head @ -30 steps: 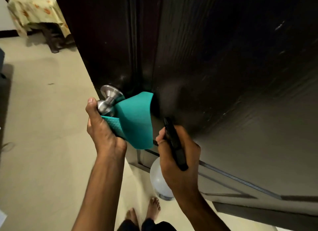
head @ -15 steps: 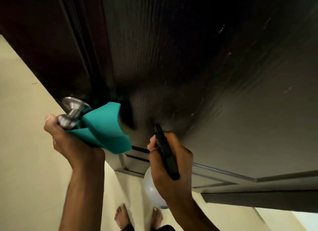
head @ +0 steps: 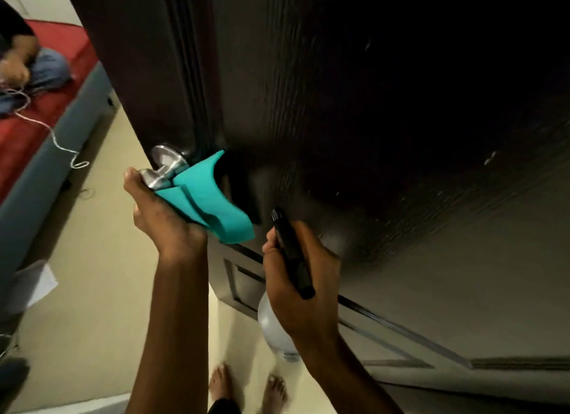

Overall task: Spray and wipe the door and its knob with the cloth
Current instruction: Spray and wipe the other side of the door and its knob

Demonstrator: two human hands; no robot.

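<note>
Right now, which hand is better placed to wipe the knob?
Left. The left hand already holds the teal cloth against the round steel door knob. The right hand is occupied gripping the black-headed white spray bottle lower down.

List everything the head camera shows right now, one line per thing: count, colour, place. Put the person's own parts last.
door: one, dark brown, fills the upper right.
knob: one, silver metal, at the door's left edge.
cloth: one, teal, draped between the knob and the left hand.
spray bottle: one, black head and pale round body, in front of the lower door.
floor: cream, lower left.
bed: one, red top and grey side, far left.
cord: one, white, trailing off the bed's edge.
other person: one, partly seen on the bed, top left.
paper: white, left edge.
left hand: holds the cloth at the knob.
right hand: grips the spray bottle.
feet: two, bare, bottom centre.
</note>
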